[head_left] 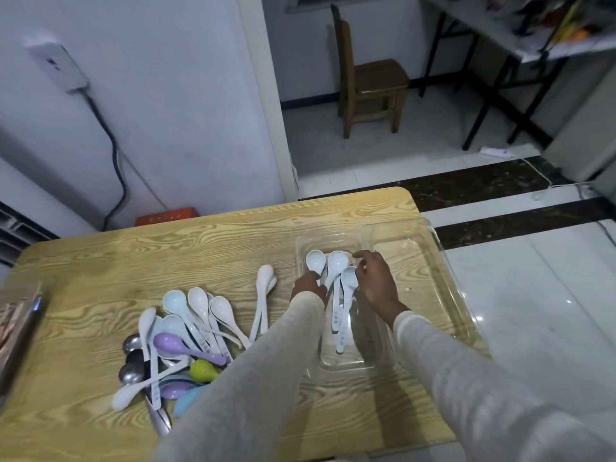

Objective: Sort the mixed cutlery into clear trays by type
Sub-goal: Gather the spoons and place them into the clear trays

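Three spoons [336, 263] lengthwise in tray [370, 341], bowls away.

Both grips are down in the small clear tray [333, 236]: left grip [308, 288] at its left wall, right grip [375, 278] over the three white spoons [336, 266] lying between them. Tray walls block sideways moves, straight up is open. Right of the right grip, the bigger tray [440, 285] has free floor. Left of the left grip, two white spoons [263, 295] lie just beside, then the spoon pile [186, 331] further out. Past both grips on the far-left side, the surface [216, 238] is bare wood.
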